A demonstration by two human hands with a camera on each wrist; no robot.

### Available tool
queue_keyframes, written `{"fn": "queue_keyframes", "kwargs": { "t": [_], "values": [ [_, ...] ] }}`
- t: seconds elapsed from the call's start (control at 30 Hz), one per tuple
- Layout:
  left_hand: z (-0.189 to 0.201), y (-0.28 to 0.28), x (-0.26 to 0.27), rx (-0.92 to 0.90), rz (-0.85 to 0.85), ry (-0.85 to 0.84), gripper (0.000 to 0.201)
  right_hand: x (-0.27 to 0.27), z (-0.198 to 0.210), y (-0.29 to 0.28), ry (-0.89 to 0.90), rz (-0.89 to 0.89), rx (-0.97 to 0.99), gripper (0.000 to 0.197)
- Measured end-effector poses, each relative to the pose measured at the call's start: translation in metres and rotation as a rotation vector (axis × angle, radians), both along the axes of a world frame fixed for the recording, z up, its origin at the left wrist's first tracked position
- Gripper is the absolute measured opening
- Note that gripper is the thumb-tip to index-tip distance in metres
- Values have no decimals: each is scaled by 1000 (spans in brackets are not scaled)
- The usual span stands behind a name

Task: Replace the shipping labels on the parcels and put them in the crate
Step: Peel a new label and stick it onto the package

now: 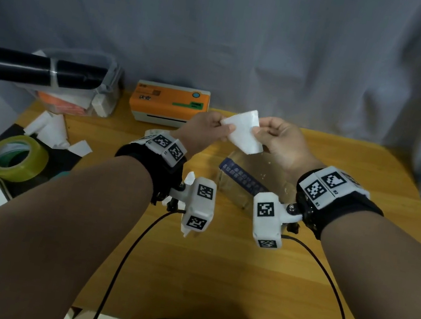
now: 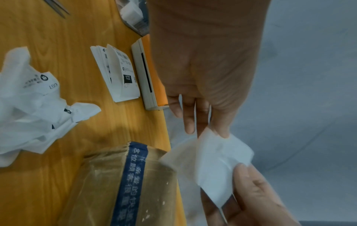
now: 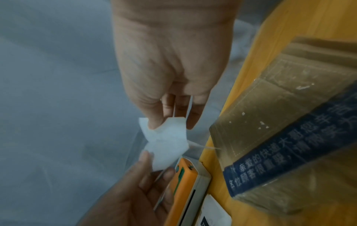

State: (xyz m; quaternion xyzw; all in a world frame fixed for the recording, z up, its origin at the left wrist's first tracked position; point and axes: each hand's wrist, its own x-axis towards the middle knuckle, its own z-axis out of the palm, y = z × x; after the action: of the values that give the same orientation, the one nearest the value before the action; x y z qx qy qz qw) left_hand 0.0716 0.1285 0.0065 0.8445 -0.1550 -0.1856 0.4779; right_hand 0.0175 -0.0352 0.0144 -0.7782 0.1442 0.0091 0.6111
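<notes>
Both hands up, one white label (image 1: pixel 243 131) between them

Left hand (image 1: pixel 206 128) and right hand (image 1: pixel 279 140) each pinch an opposite edge with thumb and fingers, holding it in the air (blank side showing) above the brown parcel (image 1: pixel 244 183), which sits mid-table near the orange printer (image 1: pixel 169 103) at the far edge.

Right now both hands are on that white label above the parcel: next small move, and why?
Probably peel the backing off the white label. The left hand and right hand pinch its opposite edges in the air, and the brown parcel below shows only bare tape and torn paper flecks, no label yet.
</notes>
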Motion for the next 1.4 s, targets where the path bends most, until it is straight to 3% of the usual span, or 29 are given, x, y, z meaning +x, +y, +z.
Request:
{"fn": "queue_keyframes", "kwargs": {
  "t": [0.17,0.27,0.4,0.53,0.77,1.4],
  "values": [
    [3,-7,2,-46,63,-16,29,-4,-1,10,48,40,65,15],
    [0,-8,5,-30,92,-26,29,-3,0,12,93,3,168,31],
    [-3,-10,3,-29,74,-60,30,2,-2,15,88,-67,86,56],
    [-1,-10,-1,-62,66,-74,24,6,-3,15,41,-153,16,31],
    [-2,0,2,-151,132,110,24,4,-3,3,104,-211,160,20],
    [-13,9,2,-46,236,147,28,1,-9,4,65,-233,156,22]
  ]
}}
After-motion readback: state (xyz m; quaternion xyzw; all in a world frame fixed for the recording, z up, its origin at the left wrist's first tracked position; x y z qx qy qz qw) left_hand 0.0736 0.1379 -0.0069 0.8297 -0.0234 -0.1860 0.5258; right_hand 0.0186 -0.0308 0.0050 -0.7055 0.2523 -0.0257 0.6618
